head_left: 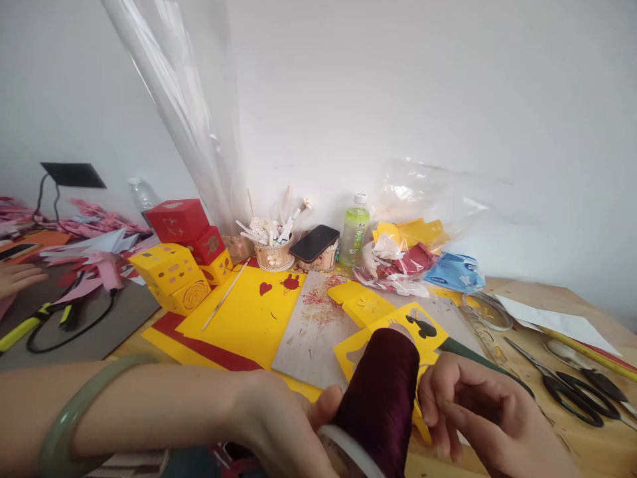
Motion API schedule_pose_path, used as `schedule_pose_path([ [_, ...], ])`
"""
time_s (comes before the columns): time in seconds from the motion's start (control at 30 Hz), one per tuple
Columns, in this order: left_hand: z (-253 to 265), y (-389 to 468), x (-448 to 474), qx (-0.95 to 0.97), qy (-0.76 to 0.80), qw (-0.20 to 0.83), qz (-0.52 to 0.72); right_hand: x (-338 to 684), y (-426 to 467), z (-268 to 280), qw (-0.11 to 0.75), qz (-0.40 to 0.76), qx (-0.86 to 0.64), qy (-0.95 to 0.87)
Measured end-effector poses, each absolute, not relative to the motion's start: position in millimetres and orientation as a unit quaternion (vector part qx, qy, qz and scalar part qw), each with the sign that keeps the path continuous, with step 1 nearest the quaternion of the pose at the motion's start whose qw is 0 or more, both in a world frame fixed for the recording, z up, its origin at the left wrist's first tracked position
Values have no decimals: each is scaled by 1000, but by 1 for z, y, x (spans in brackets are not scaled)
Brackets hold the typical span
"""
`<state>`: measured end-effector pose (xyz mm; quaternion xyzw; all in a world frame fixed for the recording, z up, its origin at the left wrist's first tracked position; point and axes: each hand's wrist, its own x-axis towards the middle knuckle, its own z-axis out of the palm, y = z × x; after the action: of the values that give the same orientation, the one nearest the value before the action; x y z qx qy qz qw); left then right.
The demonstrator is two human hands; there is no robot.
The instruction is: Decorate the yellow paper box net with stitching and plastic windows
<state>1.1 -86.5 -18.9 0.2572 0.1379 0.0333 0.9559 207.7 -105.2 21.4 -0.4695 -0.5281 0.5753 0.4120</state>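
A large spool of dark purple thread [381, 392] tilts across the front of the table. My left hand [283, 418] is wrapped round its white base end, with a green bangle [82, 415] on that wrist. Close to the spool's right side, my right hand [478, 411] is closed, thumb and forefinger pinched on what looks like a fine strand of the thread, barely visible. Behind the spool lie yellow cut-out paper pieces [423, 326], partly covered by it. A grey board [293, 338] is under some of them.
Scissors [562, 385] lie at the right. Yellow paper sheets [243, 305], red boxes [176, 220] and yellow boxes [164, 265] are to the left. A phone [316, 243], a green bottle [355, 229] and a scrap bag [393, 259] stand at the back. Another person's hand [20, 277] is far left.
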Motion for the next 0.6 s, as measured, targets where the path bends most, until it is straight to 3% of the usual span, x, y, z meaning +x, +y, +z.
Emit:
schedule_pose_path([
  [0.13,-14,-82,-9,-203,127,964,-112,213,-98,13,408,640,-390,-521],
  [0.2,-3,-82,-14,-512,101,837,-161,213,-95,12,407,621,-405,-534],
  [0.27,6,-82,-16,-670,77,705,-220,212,-93,13,417,574,-438,-552],
  [0.4,8,-85,-14,-795,-7,533,-289,212,-83,20,410,536,-452,-584],
  [0.6,5,-84,-9,-823,-173,364,-399,218,-62,18,433,704,-392,-404],
])
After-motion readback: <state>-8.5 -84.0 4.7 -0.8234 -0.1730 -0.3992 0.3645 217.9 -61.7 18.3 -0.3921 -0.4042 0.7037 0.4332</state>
